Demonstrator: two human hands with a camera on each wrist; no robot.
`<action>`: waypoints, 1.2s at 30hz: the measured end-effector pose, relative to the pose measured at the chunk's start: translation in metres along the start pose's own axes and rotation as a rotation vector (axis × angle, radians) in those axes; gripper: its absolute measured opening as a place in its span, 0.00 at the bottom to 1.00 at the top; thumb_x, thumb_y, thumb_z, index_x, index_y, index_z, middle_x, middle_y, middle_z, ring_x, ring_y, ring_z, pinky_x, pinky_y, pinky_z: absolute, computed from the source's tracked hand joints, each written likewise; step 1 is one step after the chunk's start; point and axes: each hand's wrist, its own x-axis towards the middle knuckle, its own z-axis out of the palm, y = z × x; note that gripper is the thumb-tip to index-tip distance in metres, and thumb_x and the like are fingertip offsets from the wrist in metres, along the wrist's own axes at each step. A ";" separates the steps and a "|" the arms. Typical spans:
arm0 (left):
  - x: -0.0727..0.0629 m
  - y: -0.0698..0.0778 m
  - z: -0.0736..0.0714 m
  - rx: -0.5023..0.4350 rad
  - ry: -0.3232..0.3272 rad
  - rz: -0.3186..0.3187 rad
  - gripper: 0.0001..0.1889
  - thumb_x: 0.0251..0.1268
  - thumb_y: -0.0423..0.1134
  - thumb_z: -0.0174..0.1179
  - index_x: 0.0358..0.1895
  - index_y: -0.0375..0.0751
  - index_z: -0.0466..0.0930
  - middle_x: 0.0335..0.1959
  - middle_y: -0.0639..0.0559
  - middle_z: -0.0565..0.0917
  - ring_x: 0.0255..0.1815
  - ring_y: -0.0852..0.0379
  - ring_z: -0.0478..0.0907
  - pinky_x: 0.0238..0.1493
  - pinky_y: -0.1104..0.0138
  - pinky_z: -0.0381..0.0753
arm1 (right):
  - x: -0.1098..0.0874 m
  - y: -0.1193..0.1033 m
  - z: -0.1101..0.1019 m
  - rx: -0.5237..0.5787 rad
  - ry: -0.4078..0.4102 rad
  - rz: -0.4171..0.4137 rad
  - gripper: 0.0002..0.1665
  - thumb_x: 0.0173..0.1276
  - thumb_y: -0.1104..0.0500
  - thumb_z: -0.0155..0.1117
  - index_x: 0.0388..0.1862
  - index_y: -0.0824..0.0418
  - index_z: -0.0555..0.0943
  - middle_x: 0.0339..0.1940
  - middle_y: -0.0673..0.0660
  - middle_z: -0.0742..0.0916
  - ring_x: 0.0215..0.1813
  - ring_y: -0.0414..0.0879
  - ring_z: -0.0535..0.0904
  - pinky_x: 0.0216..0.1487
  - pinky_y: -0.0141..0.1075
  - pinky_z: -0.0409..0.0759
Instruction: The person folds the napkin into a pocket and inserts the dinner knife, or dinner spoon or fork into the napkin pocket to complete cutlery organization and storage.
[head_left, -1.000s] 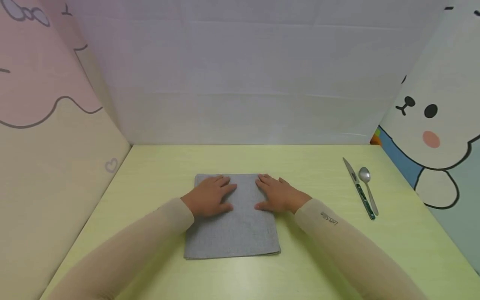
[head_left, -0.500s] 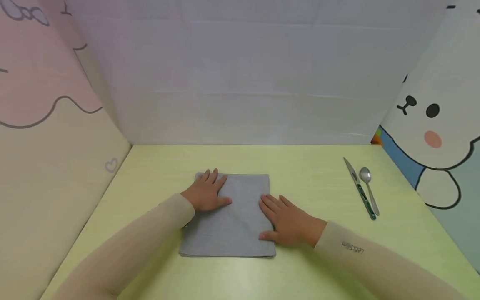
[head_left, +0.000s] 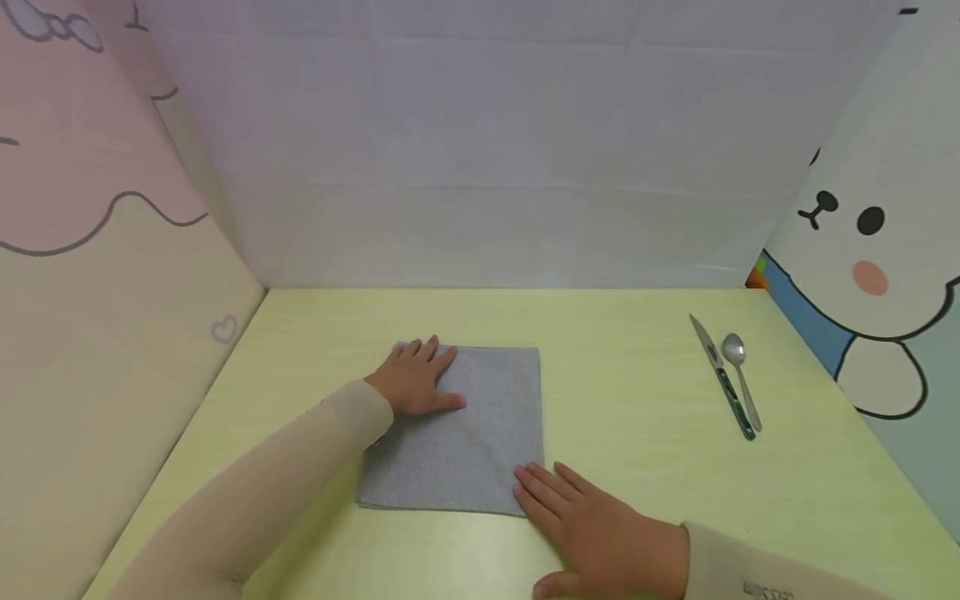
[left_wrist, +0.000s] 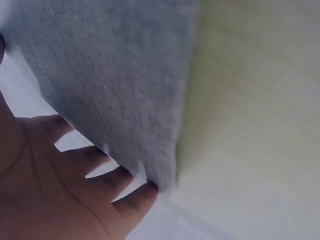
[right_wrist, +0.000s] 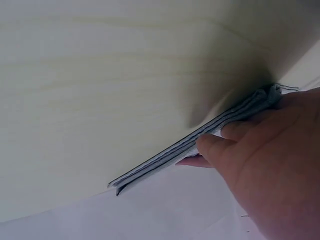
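Observation:
A grey cloth, folded into a flat square, lies on the table. My left hand rests on its far left corner with the fingers spread and straight. In the left wrist view, the fingertips of that hand touch the cloth near its edge. My right hand lies at the near right corner, fingertips on the cloth and thumb over the table. Several stacked layers of the cloth's edge show in the right wrist view beside the right hand.
On the right side of the pale yellow table lie a knife with a dark green handle and a metal spoon, side by side. A white backdrop stands behind, with cartoon-printed panels at left and right.
My right hand has slid along the cloth's right side from the far corner to the near corner. The left hand has shifted slightly away, its fingers more spread. The cloth has moved slightly left.

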 end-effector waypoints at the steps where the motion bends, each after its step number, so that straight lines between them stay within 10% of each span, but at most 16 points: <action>1: 0.001 -0.002 -0.001 -0.008 -0.003 0.006 0.51 0.67 0.76 0.50 0.84 0.50 0.51 0.83 0.37 0.51 0.82 0.34 0.49 0.78 0.41 0.48 | -0.001 -0.001 0.001 -0.003 -0.002 -0.001 0.59 0.74 0.21 0.34 0.83 0.66 0.56 0.84 0.62 0.59 0.83 0.55 0.53 0.76 0.54 0.60; 8: 0.011 -0.044 -0.011 -0.103 0.101 0.051 0.27 0.79 0.49 0.56 0.73 0.40 0.71 0.69 0.39 0.75 0.70 0.37 0.70 0.68 0.43 0.67 | 0.000 0.004 -0.004 0.003 -0.004 0.014 0.56 0.74 0.22 0.35 0.81 0.64 0.63 0.82 0.61 0.64 0.82 0.53 0.57 0.76 0.55 0.61; 12: 0.012 -0.072 -0.017 -0.274 0.101 -0.001 0.15 0.77 0.34 0.56 0.62 0.37 0.80 0.60 0.41 0.80 0.63 0.41 0.75 0.64 0.48 0.74 | 0.012 0.026 -0.023 0.110 0.046 0.101 0.45 0.76 0.30 0.53 0.73 0.64 0.73 0.76 0.60 0.73 0.77 0.53 0.67 0.75 0.54 0.63; 22: 0.016 -0.095 -0.015 -0.514 0.065 -0.085 0.08 0.69 0.34 0.64 0.48 0.40 0.87 0.46 0.47 0.86 0.50 0.47 0.78 0.52 0.54 0.79 | 0.083 0.138 -0.057 0.478 0.098 0.607 0.27 0.79 0.51 0.63 0.68 0.66 0.75 0.61 0.63 0.81 0.60 0.58 0.78 0.61 0.52 0.77; 36: 0.018 -0.119 -0.007 -0.559 0.030 -0.030 0.05 0.72 0.39 0.65 0.44 0.42 0.85 0.44 0.50 0.84 0.43 0.50 0.75 0.46 0.57 0.76 | 0.122 0.180 -0.040 0.705 0.117 0.646 0.11 0.76 0.52 0.66 0.47 0.59 0.79 0.43 0.55 0.82 0.44 0.49 0.75 0.46 0.43 0.75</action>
